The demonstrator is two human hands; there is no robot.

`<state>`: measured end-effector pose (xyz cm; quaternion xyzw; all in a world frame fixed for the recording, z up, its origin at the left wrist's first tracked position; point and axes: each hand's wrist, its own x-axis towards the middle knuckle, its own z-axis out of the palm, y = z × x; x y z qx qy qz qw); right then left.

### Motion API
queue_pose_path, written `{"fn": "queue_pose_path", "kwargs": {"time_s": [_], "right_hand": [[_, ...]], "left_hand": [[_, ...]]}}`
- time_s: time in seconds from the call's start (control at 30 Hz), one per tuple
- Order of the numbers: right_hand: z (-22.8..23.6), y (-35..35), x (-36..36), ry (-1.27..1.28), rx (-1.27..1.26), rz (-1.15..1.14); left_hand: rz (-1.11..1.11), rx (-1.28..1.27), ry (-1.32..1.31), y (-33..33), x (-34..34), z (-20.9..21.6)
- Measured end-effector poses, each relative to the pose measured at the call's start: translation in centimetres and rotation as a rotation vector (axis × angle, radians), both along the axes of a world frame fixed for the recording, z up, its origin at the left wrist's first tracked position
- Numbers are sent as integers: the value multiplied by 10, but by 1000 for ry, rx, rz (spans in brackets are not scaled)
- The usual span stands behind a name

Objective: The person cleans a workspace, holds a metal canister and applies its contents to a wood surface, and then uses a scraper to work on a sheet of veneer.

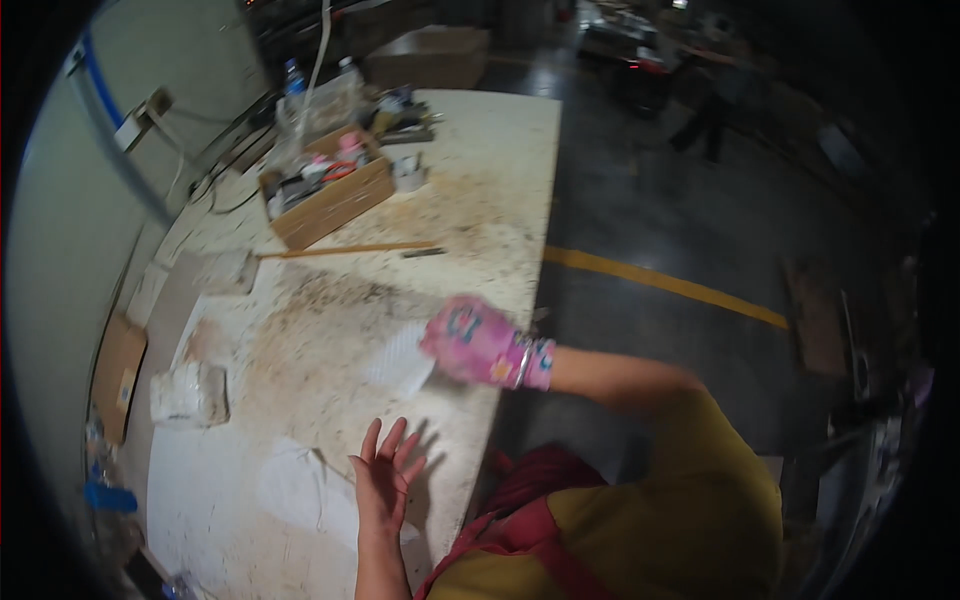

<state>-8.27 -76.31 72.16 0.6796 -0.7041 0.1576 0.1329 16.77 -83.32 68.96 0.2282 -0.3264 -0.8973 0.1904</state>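
My left hand point(385, 480) is bare and raised over the near part of the worktable point(240, 520). Its fingers are spread and nothing is in them. A pink flowered glove covers my right hand point(475, 342), whose fingers are curled closed at the table's right side. From its fingers a thin white ribbed piece point(400, 360) reaches down and left to the tabletop; motion blur hides whether it is cloth or paper. A flat white piece with a thin cord point(305, 480) lies left of my left hand.
Two whitish blocks point(190, 395) point(228, 272) sit along the left. Farther back are a long wooden stick point(350, 248), a cardboard box point(335, 205) of tools and bottles, and a small cup point(408, 173). A yellow floor line point(670, 285) runs right of the table; a person point(715, 105) stands far off.
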Motion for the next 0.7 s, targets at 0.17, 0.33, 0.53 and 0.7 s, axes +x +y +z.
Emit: {"fn": "queue_pose_path", "kwargs": {"time_s": [0.17, 0.33, 0.53, 0.7], "right_hand": [[-8, 87, 52, 122, -49, 73], [-20, 143, 80, 95, 88, 21], [0, 178, 85, -197, 55, 83], [-33, 190, 74, -1485, -225, -152]], "left_hand": [[-59, 247, -32, 27, -26, -19], [-238, 333, -146, 62, -15, -29], [-104, -28, -224, 69, -9, -24], [-93, -264, -204, 71, -10, -3]]}}
